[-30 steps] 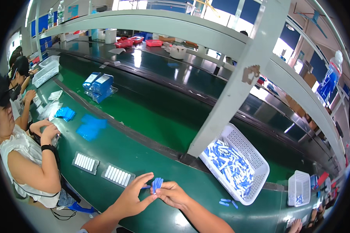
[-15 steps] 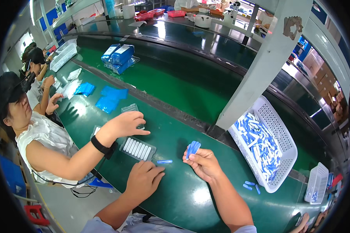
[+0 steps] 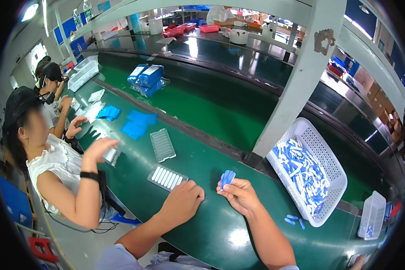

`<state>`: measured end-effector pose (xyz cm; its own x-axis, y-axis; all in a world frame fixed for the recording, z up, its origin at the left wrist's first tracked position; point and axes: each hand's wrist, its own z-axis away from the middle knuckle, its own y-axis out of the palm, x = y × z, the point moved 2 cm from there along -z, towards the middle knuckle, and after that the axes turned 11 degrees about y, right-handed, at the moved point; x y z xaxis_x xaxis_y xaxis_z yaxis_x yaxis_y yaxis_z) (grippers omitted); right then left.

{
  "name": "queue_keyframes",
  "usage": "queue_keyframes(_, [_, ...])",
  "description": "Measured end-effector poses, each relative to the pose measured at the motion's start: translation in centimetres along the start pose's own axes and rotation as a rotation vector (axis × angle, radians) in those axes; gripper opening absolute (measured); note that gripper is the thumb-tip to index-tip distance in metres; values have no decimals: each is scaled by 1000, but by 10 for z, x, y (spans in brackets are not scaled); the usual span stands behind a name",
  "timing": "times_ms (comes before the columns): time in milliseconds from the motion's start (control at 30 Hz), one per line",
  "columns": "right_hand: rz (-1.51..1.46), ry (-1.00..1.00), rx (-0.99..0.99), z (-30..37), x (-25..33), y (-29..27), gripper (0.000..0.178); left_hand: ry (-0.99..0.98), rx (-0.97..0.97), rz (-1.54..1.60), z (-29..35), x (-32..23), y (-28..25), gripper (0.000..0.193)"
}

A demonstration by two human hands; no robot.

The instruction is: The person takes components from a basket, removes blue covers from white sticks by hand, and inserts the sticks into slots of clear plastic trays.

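Observation:
My right hand [image 3: 241,196] grips a fanned bunch of small flat blue plastic sticks [image 3: 227,178] between thumb and fingers, raised over the green table. To its left, my left hand [image 3: 183,201] rests low on the tabletop, fingers bent and pinched together; what lies under the fingertips is hidden. Just beyond that hand is a clear plastic tray [image 3: 168,177] holding a row of white sticks. Farther off sits a second clear ribbed tray [image 3: 163,145] with no sticks in it.
At right a white basket [image 3: 339,186] holds many blue and white sticks, with several loose blue sticks [image 3: 294,220] beside it. A grey post [image 3: 292,90] rises behind. On the left a co-worker [image 3: 60,168] sits near blue sheets [image 3: 139,123]. Bagged blue packs [image 3: 147,80] lie on the belt.
My left hand has moved right and closed over the spot where a single blue stick lay; that stick is out of sight. The co-worker's arm has drawn back left from the trays.

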<state>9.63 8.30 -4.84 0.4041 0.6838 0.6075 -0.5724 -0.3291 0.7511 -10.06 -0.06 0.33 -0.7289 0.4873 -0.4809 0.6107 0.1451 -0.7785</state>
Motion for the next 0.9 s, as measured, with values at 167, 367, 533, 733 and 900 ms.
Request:
queue_keyframes(167, [33, 22, 18, 7, 0, 22, 21, -462, -266, 882, 4, 5, -8, 9])
queue_keyframes(367, [44, 95, 9, 10, -10, 42, 20, -415, -376, 929, -6, -18, -1, 10])
queue_keyframes(533, [182, 3, 6, 12, -7, 46, 24, -306, -448, 806, -6, -15, 4, 10])
queue_keyframes(733, [182, -40, -67, 13, -8, 49, 20, -276, -459, 456, -9, -34, 3, 11])
queue_keyframes(900, [27, -63, -124, 6, -15, 33, 21, -49, -242, -161, -10, -58, 12, 35])
